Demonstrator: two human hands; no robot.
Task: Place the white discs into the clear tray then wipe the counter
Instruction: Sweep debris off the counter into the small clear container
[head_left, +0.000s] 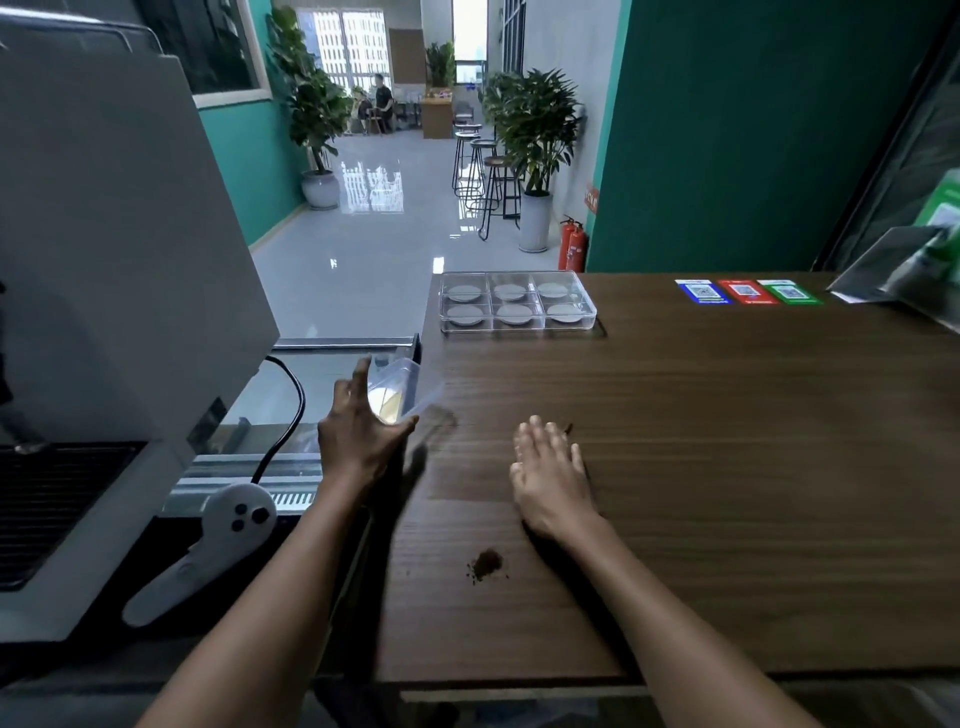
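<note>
A clear tray (587, 319) with several compartments stands at the far left of the wooden counter (727, 441), one white disc (514, 313) lying in each compartment. My left hand (358, 431) grips a small clear plastic container (402, 387), tilted at the counter's left edge, with something pale yellow inside. My right hand (550, 467) lies flat on the counter, fingers together, palm down, holding nothing. A small pile of brown crumbs (485, 564) sits near the front of the counter, and a tiny brown speck (569, 427) lies just beyond my right fingertips.
A large grey machine (104, 260) fills the left side, with a black cable (288, 415) and a white handheld controller (208, 540) beside it. Blue, red and green QR stickers (748, 292) lie at the counter's back. A dark bag (904, 270) leans at far right.
</note>
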